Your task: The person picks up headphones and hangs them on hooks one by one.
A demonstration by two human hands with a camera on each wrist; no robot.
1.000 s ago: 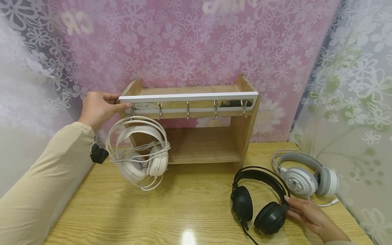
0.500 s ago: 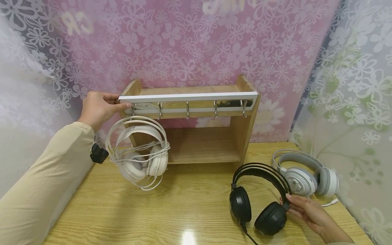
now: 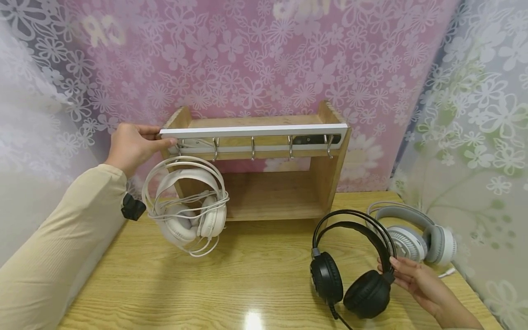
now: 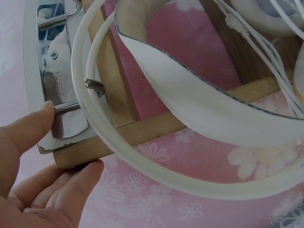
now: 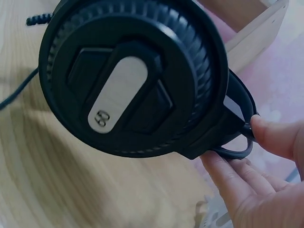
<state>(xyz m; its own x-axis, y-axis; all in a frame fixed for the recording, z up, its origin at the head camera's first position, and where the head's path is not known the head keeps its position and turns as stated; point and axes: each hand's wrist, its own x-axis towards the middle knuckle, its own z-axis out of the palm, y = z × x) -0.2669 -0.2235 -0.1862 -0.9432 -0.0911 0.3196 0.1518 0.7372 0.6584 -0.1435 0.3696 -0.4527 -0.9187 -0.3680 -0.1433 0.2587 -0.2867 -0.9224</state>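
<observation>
My left hand [image 3: 133, 149] grips the left end of a wooden shelf [image 3: 338, 174]. Its thumb lies by the end hook [image 4: 69, 107] on the white-edged hook rail [image 3: 247, 132], the other fingers round the wood behind. White headphones [image 3: 214, 219], cord wound about them, hang from that hook just below the hand. At the front right my right hand [image 3: 426, 284] pinches the headband of black headphones [image 3: 367, 295] between thumb and fingers, just above one ear cup. The band stands up, ear cups downward. In the right wrist view that ear cup [image 5: 118, 90] fills much of the picture.
White-and-grey headphones [image 3: 441, 243] lie at the table's right side, partly behind the black pair. Several more metal hooks [image 3: 253, 149] line the rail. A flowered pink curtain [image 3: 255, 59] hangs behind the shelf. The black cord [image 3: 342, 322] trails over the wooden table [image 3: 185, 293].
My right hand has raised the black headphones' band and shifted it slightly right, so it now overlaps the white-and-grey pair more. The left hand and white headphones have stayed put.
</observation>
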